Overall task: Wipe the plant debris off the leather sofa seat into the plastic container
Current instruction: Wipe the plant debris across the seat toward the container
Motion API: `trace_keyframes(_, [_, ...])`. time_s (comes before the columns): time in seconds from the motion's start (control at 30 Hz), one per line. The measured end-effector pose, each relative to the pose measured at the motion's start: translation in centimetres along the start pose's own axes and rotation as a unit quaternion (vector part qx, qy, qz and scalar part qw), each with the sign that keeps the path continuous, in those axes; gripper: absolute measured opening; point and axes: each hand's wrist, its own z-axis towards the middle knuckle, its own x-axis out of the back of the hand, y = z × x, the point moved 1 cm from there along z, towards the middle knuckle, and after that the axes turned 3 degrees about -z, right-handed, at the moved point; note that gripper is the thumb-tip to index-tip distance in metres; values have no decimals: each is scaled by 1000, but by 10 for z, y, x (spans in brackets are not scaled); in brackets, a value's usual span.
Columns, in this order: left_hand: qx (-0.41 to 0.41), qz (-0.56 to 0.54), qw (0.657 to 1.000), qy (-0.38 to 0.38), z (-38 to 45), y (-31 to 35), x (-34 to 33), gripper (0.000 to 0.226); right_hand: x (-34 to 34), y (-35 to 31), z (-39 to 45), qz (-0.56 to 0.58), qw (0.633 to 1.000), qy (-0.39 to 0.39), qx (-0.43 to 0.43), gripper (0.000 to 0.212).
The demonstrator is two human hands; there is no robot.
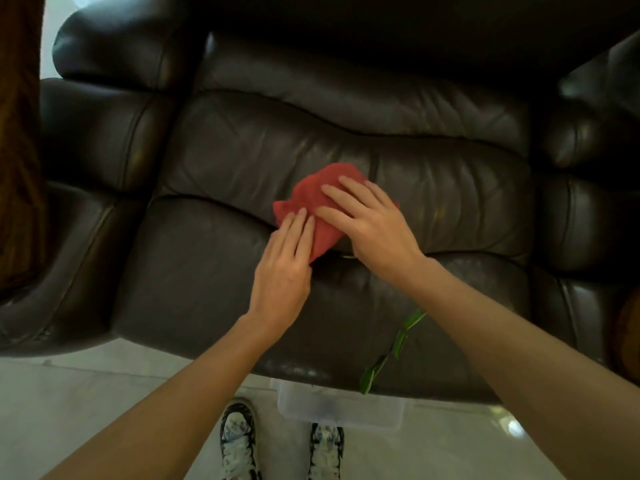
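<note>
- While both hands lie flat on a crumpled red cloth (313, 209) at mid-seat, neither curls around it: the right hand (374, 223) spreads its fingers over the top, and the left hand (282, 271) presses extended fingers on the near-left edge.
- That cloth rests on the dark brown leather sofa seat (194, 271).
- Nearer the front edge, partly under the right forearm, lies a green leafy stem (391, 351).
- On the pale floor below the front edge stands a clear plastic container (341, 410), apparently with dark bits inside, though blurred.
- Two patterned sneakers (239, 441) stand beside it.
</note>
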Motion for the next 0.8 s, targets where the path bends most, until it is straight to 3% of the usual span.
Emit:
trace_keyframes(0.13, [67,45,991,-107,2,5,-27,67,-28,13,-3,33,985,-166,-17,62])
trace_keyframes(0.27, [42,28,991,-126,-2,35,-42,65,-31,15,-40,99,983,-111,-107,51])
trace_keyframes(0.4, [0,-12,990,-143,-19,53,-36,57,-18,8,-68,101,971,-164,-141,46])
trace_keyframes(0.5, [-22,-35,993,-114,-37,58,-27,51,-2,5,-75,95,969,-194,-116,43])
trace_keyframes(0.57, [-21,-50,995,-83,-42,56,-21,54,7,2,-75,98,977,-161,-102,43])
trace_keyframes(0.7, [-4,-35,999,11,-32,44,-10,45,14,-6,-60,77,994,-17,-75,41])
trace_keyframes(0.8, [31,-14,999,5,-24,28,-11,52,2,-6,-31,52,998,-28,-32,45])
